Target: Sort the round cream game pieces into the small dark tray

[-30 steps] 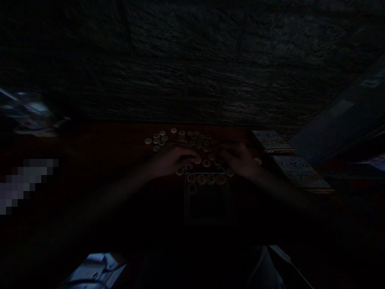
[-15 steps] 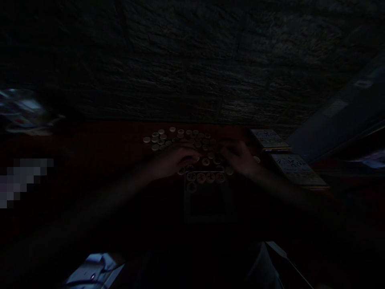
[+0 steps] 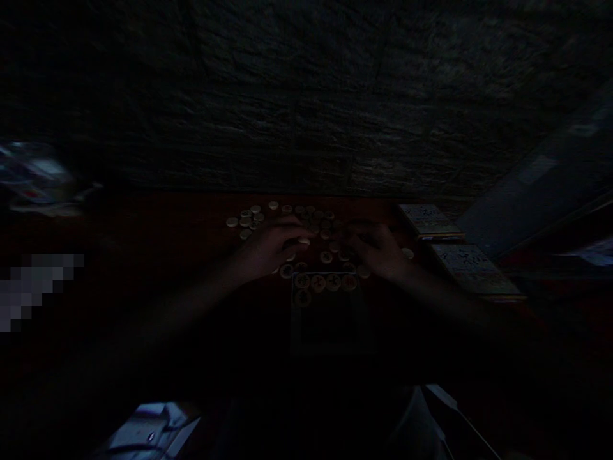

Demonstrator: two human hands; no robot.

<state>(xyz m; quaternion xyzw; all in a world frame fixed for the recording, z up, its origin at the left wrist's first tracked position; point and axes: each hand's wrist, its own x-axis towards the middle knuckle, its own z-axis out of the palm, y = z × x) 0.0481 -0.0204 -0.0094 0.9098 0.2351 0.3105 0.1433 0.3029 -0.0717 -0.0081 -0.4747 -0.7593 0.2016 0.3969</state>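
In the dim light, round Chinese chess pieces (image 3: 245, 222) lie scattered on a reddish-brown table (image 3: 158, 220). My left hand (image 3: 271, 246) is over the scatter, thumb and fingers closing on a pale Chinese chess piece (image 3: 303, 241). To its right, my right hand (image 3: 378, 248) bends inward above other pieces, its fingertips lost in shadow. Between and nearer to me sits a shallow square tray or box (image 3: 296, 329). Several character-marked pieces (image 3: 333, 282) form a row along its far side, with one more piece (image 3: 302, 298) below the row's left end.
Two flat patterned boxes (image 3: 431, 220) (image 3: 472, 268) lie on the right. A rough stone-like wall (image 3: 287, 115) rises behind the table. At far left is a shiny plastic-looking bundle (image 3: 38, 176). A pale object with a dark cable (image 3: 148, 431) shows at lower left.
My left hand has shifted slightly up and left, and the pale piece at its fingertips moved with it. My right hand stays almost in place. The row in the tray looks the same.
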